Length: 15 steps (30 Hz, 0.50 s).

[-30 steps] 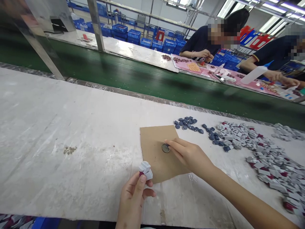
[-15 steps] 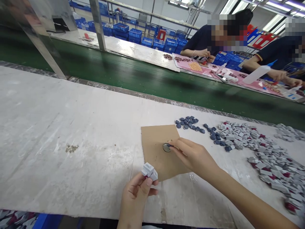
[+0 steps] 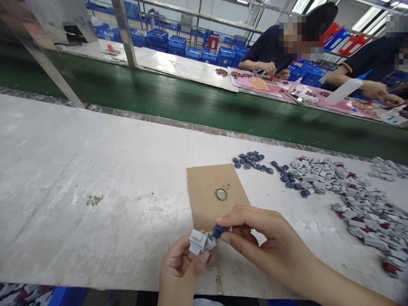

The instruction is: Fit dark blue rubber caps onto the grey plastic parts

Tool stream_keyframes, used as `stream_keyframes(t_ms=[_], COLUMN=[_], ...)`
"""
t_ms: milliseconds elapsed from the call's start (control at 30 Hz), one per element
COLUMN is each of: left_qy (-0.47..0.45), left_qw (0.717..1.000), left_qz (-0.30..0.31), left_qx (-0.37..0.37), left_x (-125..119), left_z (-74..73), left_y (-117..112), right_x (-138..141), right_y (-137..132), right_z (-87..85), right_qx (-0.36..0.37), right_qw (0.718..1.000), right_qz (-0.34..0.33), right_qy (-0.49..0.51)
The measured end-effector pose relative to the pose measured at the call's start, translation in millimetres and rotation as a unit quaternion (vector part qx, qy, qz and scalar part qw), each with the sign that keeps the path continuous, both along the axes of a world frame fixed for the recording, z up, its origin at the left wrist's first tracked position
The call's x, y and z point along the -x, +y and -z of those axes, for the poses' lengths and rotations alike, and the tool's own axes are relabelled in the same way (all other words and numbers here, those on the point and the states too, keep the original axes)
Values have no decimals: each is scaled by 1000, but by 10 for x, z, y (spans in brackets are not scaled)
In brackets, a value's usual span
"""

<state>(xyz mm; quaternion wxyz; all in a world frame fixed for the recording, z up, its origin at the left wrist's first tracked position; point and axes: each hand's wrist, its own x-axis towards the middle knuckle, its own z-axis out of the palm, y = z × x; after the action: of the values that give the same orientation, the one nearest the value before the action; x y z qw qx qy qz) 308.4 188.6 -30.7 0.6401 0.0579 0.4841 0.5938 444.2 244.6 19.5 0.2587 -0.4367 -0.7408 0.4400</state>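
My left hand (image 3: 185,261) is closed on a light grey plastic part (image 3: 197,241) with a blocky, stepped shape. Pinched between the thumb and forefinger of my right hand (image 3: 261,238) is a small dark blue plastic piece (image 3: 219,230). The blue piece is right at the grey part's right end; whether they touch is hard to tell. Behind my hands lies a brown cardboard sheet (image 3: 204,182), its near edge partly covered by them. On it rests a bottle cap (image 3: 222,194), hollow side up, with a few crumbs beside it.
Loose dark blue pieces (image 3: 248,160) lie past the cardboard. A big heap of grey and dark red parts (image 3: 360,204) spreads on the right. Beyond the table (image 3: 95,170) runs a green conveyor belt (image 3: 178,102), with two people working across it. A blue bin (image 3: 68,295) sits lower left.
My right hand has moved from the bottle cap back toward me, bringing the blue piece to the grey part. My left hand has turned the grey part slightly.
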Motion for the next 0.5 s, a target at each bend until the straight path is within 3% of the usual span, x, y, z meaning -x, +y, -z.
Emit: stream_keyframes(t_ms=[300, 500], left_qy=[16, 73], left_qw=[1000, 997], left_qz=[-4, -14], left_qx=[-18, -36], left_x=[-14, -43], left_z=[25, 34], left_y=[-27, -57], right_x=[3, -30], right_y=[-52, -81], right_z=[17, -22], right_qx=[-9, -16], right_qw=[1000, 997], right_qz=[-17, -67], right_qy=[-12, -23])
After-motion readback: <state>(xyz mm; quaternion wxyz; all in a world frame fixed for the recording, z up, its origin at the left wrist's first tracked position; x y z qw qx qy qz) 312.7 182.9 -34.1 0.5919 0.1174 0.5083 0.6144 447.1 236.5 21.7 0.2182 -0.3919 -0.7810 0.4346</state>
